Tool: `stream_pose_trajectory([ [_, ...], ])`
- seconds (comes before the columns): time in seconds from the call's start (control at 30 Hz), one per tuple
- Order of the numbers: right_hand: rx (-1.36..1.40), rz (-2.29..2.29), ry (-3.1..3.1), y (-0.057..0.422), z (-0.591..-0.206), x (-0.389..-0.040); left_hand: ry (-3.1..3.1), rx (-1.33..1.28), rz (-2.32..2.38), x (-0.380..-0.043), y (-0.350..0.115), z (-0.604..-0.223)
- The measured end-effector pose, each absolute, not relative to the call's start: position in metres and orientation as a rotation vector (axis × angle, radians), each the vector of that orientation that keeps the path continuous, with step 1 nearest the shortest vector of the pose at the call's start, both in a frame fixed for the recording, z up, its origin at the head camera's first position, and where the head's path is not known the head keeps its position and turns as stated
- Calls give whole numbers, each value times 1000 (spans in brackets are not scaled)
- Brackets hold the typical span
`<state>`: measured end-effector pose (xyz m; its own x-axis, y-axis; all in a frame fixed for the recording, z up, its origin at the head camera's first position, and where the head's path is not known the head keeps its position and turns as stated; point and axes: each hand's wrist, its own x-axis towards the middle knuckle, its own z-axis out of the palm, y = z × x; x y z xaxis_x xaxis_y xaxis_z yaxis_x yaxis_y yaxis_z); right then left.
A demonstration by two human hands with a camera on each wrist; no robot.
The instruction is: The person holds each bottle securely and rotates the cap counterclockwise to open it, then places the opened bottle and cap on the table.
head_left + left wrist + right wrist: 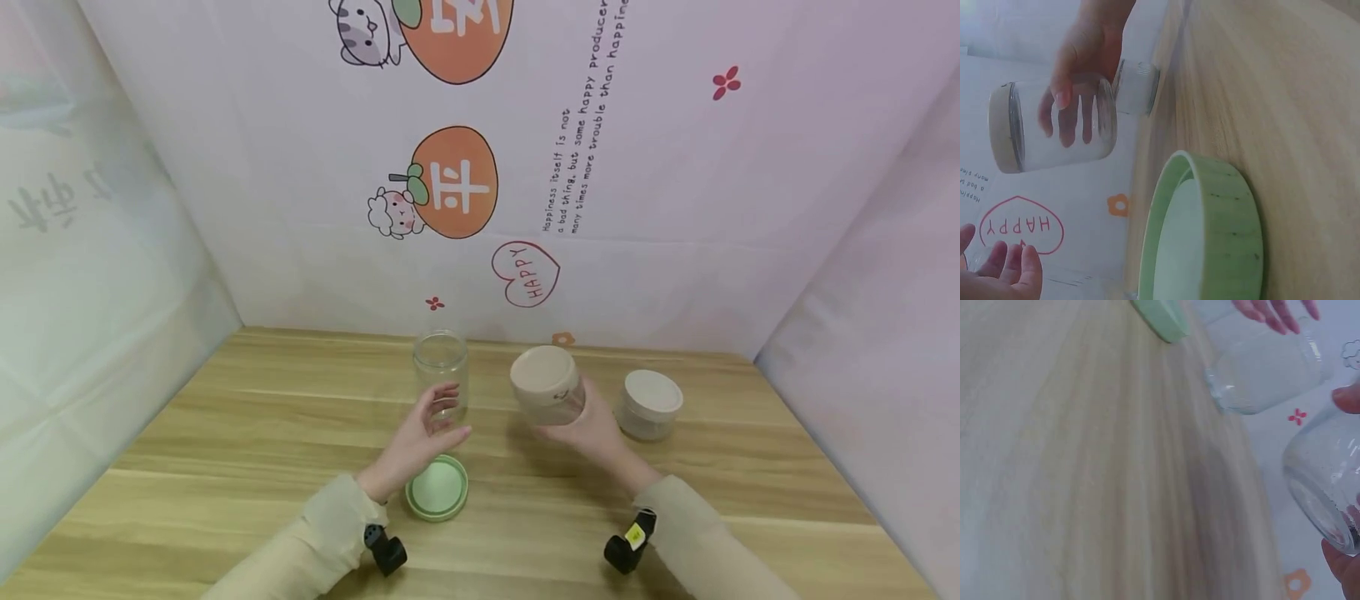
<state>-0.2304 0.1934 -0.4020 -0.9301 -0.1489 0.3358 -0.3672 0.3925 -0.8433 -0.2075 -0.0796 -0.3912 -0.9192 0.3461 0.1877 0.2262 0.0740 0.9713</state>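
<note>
My right hand [588, 425] grips a clear glass jar [1063, 125] with a beige lid [543, 370], holding it up above the table. In the left wrist view its fingers show through the glass. My left hand [420, 437] is held with fingers spread and nothing between them, in front of an open clear glass jar [441, 367] that stands upright near the back. Close below that hand, a green lid [437, 488] lies on the table with its hollow inside facing up.
A shorter glass jar with a white lid [651, 403] stands at the right, beyond my right hand. The wooden table [262, 433] ends at a printed white cloth backdrop [637, 292], with white cloth on both sides.
</note>
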Motion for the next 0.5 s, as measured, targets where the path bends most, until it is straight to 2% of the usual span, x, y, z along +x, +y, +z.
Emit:
stream_pose_trajectory([
  [0.33, 437, 1309, -2603, 209, -395, -206, 2248, 718, 1965, -202, -71, -388],
  [0.5, 473, 1221, -2661, 210, -400, -192, 2518, 891, 1697, -193, -66, -384],
])
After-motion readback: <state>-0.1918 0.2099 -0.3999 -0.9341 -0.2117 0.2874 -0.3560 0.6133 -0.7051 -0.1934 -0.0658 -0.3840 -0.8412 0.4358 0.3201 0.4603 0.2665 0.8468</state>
